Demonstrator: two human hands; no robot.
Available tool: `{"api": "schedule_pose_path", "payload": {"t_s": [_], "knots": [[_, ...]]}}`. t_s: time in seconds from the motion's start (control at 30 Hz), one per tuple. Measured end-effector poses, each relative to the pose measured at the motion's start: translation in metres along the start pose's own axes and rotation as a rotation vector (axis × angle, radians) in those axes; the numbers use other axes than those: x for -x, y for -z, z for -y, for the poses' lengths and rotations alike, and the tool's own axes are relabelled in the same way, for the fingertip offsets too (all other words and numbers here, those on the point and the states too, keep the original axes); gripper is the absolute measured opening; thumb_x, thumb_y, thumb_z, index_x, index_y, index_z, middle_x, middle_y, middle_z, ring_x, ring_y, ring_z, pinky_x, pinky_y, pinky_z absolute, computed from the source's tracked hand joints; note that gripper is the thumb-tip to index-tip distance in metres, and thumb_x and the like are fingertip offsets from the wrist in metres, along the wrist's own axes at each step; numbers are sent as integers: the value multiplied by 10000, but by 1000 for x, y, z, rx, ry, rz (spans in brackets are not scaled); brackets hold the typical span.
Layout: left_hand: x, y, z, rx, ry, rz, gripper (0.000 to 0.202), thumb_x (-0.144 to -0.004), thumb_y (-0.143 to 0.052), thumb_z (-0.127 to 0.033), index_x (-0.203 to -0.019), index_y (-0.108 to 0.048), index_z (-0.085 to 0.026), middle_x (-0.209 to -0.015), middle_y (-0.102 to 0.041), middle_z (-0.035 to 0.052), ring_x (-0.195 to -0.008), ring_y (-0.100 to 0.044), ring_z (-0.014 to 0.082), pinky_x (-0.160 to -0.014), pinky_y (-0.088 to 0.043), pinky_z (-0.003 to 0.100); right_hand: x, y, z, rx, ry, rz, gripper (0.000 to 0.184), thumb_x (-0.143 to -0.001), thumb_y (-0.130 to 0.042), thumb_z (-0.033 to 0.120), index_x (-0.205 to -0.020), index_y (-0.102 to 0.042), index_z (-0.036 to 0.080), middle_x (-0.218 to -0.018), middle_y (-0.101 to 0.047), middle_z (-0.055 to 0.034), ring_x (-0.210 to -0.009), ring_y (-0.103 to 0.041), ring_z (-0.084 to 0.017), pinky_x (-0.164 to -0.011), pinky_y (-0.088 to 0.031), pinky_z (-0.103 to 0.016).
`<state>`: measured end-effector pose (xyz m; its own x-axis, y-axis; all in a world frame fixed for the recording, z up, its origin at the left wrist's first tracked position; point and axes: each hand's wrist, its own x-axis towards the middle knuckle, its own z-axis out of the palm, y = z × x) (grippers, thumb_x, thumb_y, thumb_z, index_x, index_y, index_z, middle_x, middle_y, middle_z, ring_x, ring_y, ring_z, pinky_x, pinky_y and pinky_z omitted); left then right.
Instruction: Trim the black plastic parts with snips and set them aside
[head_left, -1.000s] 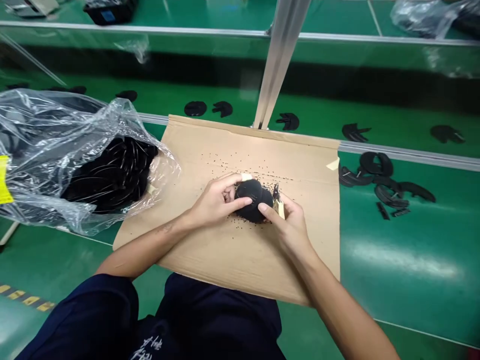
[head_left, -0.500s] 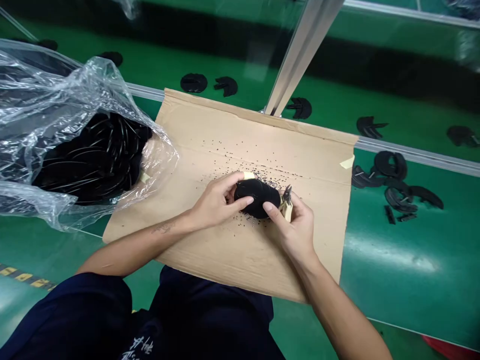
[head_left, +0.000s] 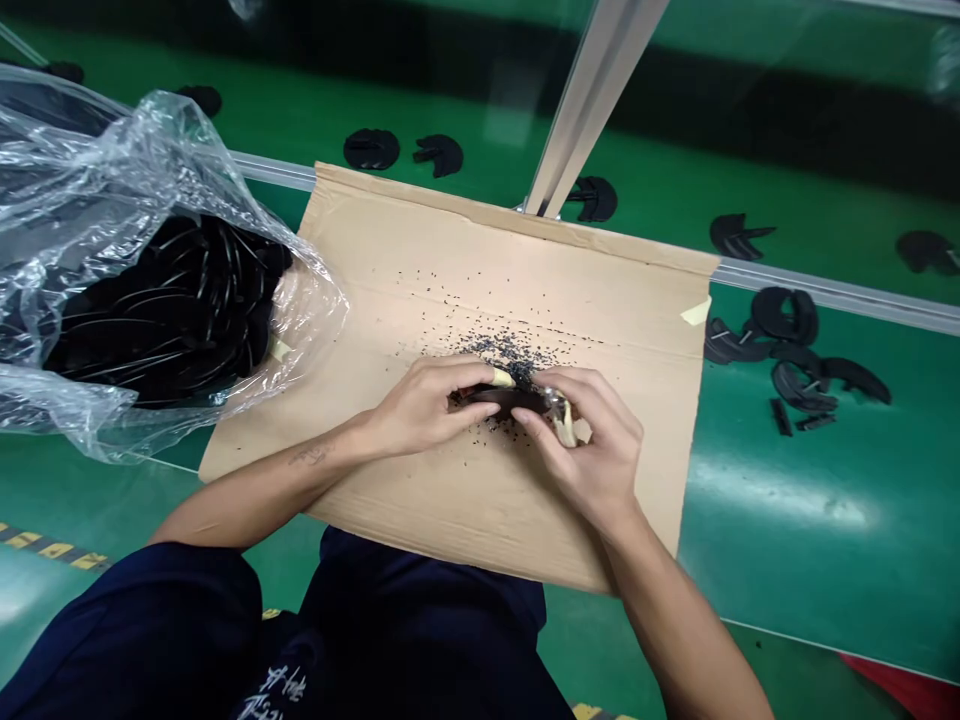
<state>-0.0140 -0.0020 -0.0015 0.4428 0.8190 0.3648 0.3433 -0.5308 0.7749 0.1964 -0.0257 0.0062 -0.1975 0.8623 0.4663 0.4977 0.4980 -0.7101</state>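
Between my two hands is a black curved plastic part (head_left: 506, 401), turned so a narrow side faces up. My left hand (head_left: 427, 400) pinches its left end with thumb and fingers; pale tape wraps one fingertip. My right hand (head_left: 589, 430) grips the right end and also keeps a pair of small cutting pliers (head_left: 561, 418) with pale handles in the palm. Many tiny black offcuts (head_left: 510, 350) lie scattered beneath on the cardboard sheet (head_left: 405, 500). The fingers hide part of the piece and the pliers.
At left, a clear plastic bag (head_left: 150, 160) lies open with many black parts (head_left: 172, 310) inside. Several loose black parts (head_left: 802, 375) rest on the green table (head_left: 810, 510) at right. A metal post (head_left: 592, 110) rises behind the cardboard.
The black part has been tilted from showing its broad rounded face to showing a narrow side. My right fingers have moved over its far edge, and the pliers have turned in my hand.
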Motion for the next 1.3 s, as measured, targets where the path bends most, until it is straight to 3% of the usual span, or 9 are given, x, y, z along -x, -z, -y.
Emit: {"api": "schedule_pose_path", "payload": {"t_s": [0.17, 0.37, 0.6, 0.8, 0.9, 1.07, 1.3], "knots": [[1, -3, 2, -41, -85, -72, 197, -918, -704, -247, -1105, -716, -186, -948, -776, 40, -802, -698, 122, -732, -560, 251, 2, -5, 1, -27, 20, 47, 110, -890, -694, 138, -966, -666, 211, -879, -723, -45, -768, -681, -163, -674, -547, -296], [-1, -4, 5, 117, -115, -129, 323, -918, -704, -425, -1118, -721, -171, -978, -770, 74, -912, -706, 149, -819, -577, 292, 1, -6, 5, -140, -49, 7, 96, -886, -717, 178, -934, -652, 231, -868, -723, -33, -754, -680, -169, -687, -565, -311], [-1, -5, 0, 184, -225, -155, 292, -945, -686, -331, -1169, -713, -146, -982, -766, 96, -920, -702, 149, -823, -579, 300, 4, -7, 4, -223, 0, 45, 164, -872, -704, 104, -960, -664, 236, -925, -738, -42, -842, -708, -184, -751, -577, -321], [0, -7, -3, 186, -235, -239, 279, -874, -777, -253, -1145, -733, -203, -931, -787, 55, -846, -710, 140, -763, -568, 288, 1, -5, 7, -240, -54, 76, 77, -901, -692, 166, -936, -673, 232, -894, -743, -37, -795, -704, -175, -723, -574, -311], [0, -6, -6, 190, -251, -237, 227, -908, -740, -265, -1120, -744, -185, -914, -791, 62, -835, -711, 135, -764, -569, 286, 0, -5, 7, -239, -74, 75, 37, -899, -709, 217, -920, -680, 230, -873, -748, -41, -773, -704, -184, -709, -578, -320], [0, -2, -8, 162, -211, -247, 191, -820, -830, -262, -984, -759, -194, -832, -786, 23, -754, -696, 119, -717, -569, 264, 0, -7, 8, -285, -65, 80, 105, -871, -762, 288, -902, -679, 230, -855, -749, -35, -752, -704, -179, -677, -574, -304], [0, -4, -6, 199, -142, -109, 301, -945, -684, -366, -1176, -712, -176, -1019, -782, 85, -947, -728, 155, -844, -602, 306, 1, -8, 6, -297, -163, 63, 97, -913, -704, 314, -886, -676, 225, -841, -743, -35, -754, -704, -183, -695, -586, -326]]}}
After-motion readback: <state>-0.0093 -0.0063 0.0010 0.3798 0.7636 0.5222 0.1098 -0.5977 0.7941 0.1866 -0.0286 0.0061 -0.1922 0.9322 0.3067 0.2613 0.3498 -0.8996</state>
